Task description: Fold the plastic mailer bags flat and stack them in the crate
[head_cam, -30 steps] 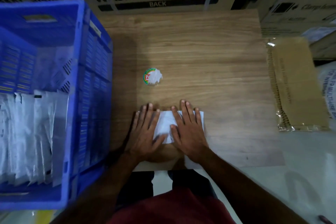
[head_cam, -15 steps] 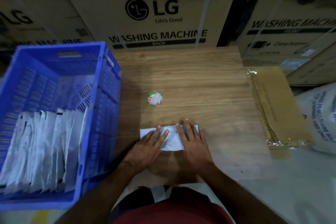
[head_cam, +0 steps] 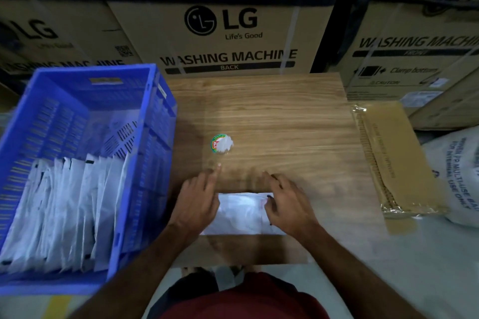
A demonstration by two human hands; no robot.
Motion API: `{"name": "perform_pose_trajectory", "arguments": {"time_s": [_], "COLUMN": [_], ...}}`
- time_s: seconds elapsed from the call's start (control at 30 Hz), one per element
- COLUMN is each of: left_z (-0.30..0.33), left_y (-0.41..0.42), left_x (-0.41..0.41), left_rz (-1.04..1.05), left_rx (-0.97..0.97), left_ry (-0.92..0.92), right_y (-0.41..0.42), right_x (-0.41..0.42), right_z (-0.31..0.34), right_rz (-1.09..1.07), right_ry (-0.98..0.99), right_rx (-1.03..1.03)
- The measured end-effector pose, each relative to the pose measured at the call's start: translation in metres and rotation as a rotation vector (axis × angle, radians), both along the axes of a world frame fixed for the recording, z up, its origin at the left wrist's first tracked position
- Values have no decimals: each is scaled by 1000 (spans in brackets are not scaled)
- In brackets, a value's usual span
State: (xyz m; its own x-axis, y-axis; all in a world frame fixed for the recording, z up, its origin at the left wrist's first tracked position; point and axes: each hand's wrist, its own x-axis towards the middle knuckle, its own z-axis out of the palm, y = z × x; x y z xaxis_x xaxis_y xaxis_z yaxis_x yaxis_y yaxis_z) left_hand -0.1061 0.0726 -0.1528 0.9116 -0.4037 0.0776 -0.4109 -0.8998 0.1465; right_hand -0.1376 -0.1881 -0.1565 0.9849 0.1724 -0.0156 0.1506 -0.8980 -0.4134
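- Bottom centre: red shirt (head_cam: 241, 303), both forearms reaching up into frame.
- Folded white mailer bag (head_cam: 241, 212) lies flat on the wooden table (head_cam: 272, 116), lower centre, near its front edge.
- Left hand (head_cam: 197, 202) rests on the bag's left end, index finger straight and pointing up-frame; fingers blurred, looks released.
- Right hand (head_cam: 287, 204) covers the bag's right end, fingers bent over the edge; blurred, cannot tell if it grasps.
- Round sticker (head_cam: 221, 143) on the table, centre, apart from the hands.
- Blue crate (head_cam: 145, 163), left: row of folded white bags (head_cam: 67, 212) standing on edge inside.
- Flat brown cardboard pack (head_cam: 394, 160), right edge of the table; white sack (head_cam: 458, 179) beyond it.
- Top: LG washing machine cartons (head_cam: 225, 31).
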Motion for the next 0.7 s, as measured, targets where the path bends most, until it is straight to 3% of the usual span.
{"name": "perform_pose_trajectory", "arguments": {"time_s": [0.1,0.27,0.37,0.7], "left_z": [-32,-73,-85,-88], "left_y": [6,4,3,-1], "left_x": [-18,-41,-41,-44], "left_rz": [164,30,54,81], "left_rx": [-58,5,29,28], "left_ry": [82,147,183,180], "right_y": [18,54,62,65], "right_x": [-8,-25,-22,-19], "right_z": [-23,-48,-68,-86], "right_rz": [6,133,150,181], "right_ry": [-17,-1,70,26], "right_rx": [-23,-18,-56,-149]}}
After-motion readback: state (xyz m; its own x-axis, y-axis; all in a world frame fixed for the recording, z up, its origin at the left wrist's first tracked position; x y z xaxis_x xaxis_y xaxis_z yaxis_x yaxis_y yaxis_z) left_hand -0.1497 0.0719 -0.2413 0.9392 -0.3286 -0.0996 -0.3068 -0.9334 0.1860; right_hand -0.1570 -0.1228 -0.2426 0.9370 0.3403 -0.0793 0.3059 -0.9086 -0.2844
